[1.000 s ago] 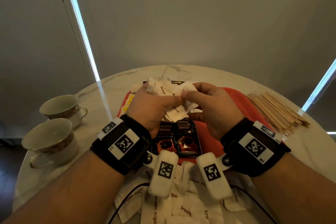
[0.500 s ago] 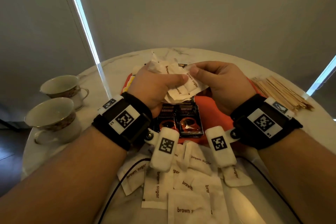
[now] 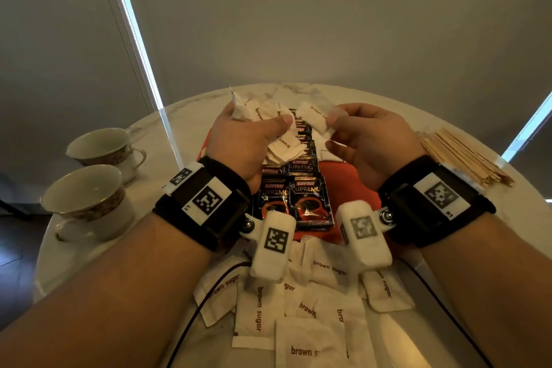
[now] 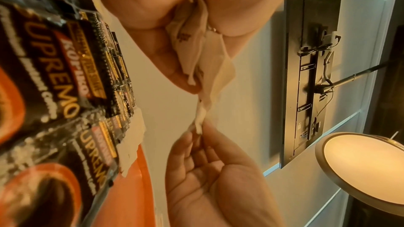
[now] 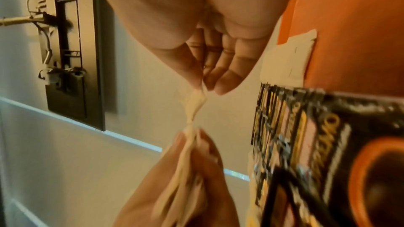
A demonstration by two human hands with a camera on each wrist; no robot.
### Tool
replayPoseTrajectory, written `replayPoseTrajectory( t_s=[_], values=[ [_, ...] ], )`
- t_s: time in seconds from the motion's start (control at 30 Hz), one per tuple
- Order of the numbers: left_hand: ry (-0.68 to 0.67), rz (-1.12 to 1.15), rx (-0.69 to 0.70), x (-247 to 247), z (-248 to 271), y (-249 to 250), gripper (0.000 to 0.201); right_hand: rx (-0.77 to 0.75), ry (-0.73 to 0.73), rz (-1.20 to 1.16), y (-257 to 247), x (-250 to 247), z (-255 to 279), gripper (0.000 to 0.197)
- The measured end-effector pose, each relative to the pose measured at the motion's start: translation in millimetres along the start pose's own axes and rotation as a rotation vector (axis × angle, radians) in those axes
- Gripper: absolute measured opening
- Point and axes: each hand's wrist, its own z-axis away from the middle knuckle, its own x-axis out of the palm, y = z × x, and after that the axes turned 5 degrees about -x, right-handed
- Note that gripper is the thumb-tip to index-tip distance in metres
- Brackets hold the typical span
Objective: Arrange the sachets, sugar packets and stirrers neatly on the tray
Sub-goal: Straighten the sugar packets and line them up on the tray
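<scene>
A: What is sitting at nine o'clock on the surface [image 3: 191,116]?
B: Two teacups [image 3: 89,203] are standing there, well apart from the orange tray [image 3: 352,185].
A: And the left hand [image 3: 242,143]?
B: It is hovering over the tray's far part at eleven o'clock, its fingers [image 3: 276,122] curling round a crumpled bunch of sugar packets [image 3: 263,112].
A: What is lying under the hands?
B: Black coffee sachets [image 3: 310,203] are lying in overlapping rows along the tray's middle, running from six towards twelve o'clock, and a white packet is resting flat just beside them.
A: The right hand [image 3: 367,140]?
B: It is pinching a single sugar packet [image 3: 316,119] at one o'clock, thumb against fingertips, just beside the left hand's bunch.
A: Anything off the tray?
B: Loose sugar packets [image 3: 298,308] are lying scattered at six o'clock on the surface, and wooden stirrers [image 3: 466,158] are lying in a heap at three o'clock
</scene>
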Motion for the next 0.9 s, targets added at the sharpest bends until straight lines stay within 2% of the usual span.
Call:
replayPoseTrajectory(
  t_s=[0.13, 0.23, 0.3, 0.57, 0.9],
  values=[
    [0.017, -0.003, -0.011, -1.9, -4.1, 1.7, 0.049, 0.163, 0.191, 0.134, 2.7, -19.7, -16.6, 0.015],
    [0.011, -0.004, -0.021, -1.3, -4.3, 1.4, 0.049, 0.295, 0.191, 0.252, 9.4, -31.4, -22.2, 0.017],
    [0.009, -0.010, -0.023, -1.0, -4.1, 1.7, 0.049, 0.342, 0.167, 0.309, 13.3, -34.3, -25.3, 0.008],
    [0.044, -0.012, -0.012, -1.8, -6.7, 3.4, 0.045, 0.376, 0.106, 0.463, 20.0, -34.0, -32.8, 0.011],
    [0.044, -0.037, -0.005, -3.4, -9.9, 2.2, 0.044, 0.279, 0.109, 0.373, 18.5, -34.5, -30.5, 0.020]
  ],
)
